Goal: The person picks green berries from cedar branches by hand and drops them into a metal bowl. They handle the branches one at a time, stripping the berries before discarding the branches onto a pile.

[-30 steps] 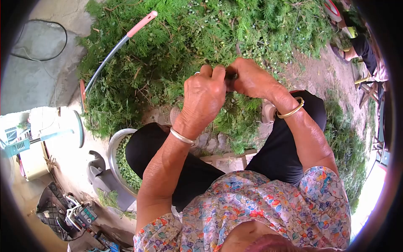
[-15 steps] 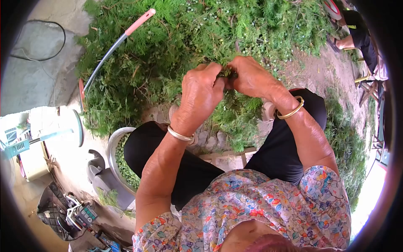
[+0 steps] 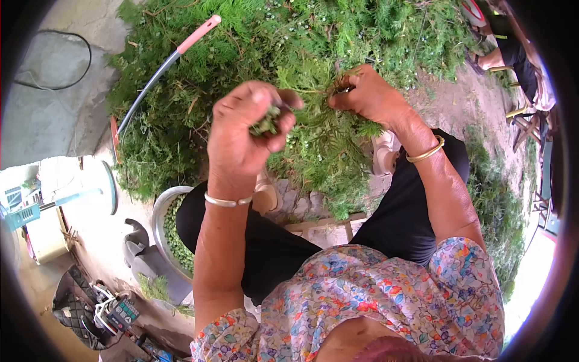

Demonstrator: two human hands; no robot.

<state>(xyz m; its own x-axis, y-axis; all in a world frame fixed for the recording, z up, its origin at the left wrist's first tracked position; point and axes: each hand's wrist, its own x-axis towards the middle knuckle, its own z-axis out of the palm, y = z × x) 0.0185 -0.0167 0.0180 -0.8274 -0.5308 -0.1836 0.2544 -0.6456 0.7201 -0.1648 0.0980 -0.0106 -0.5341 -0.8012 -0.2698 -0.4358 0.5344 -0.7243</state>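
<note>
My left hand (image 3: 247, 123) is curled around a small clump of green cones (image 3: 265, 122), held up at chest height above the branches. My right hand (image 3: 368, 96) pinches a leafy evergreen branch (image 3: 313, 90) near its stem, and the flat green sprays hang below the fingers. Under both hands spreads a big heap of cut evergreen branches (image 3: 241, 48) dotted with small pale green cones. To the left of my knee stands a round metal basin (image 3: 160, 220) with many small green cones (image 3: 184, 244) in it.
A curved grey rod with a pink end (image 3: 196, 35) lies across the heap's left side. Beside the basin is a grey object (image 3: 157, 268). A quilted bag (image 3: 72, 301) sits lower left. Another person's leg (image 3: 491, 59) shows at upper right, near wooden stool legs (image 3: 525, 130).
My hands were together at one sprig and have come apart. My left hand moved left with the green cones; my right hand kept the branch and shifted slightly right and up.
</note>
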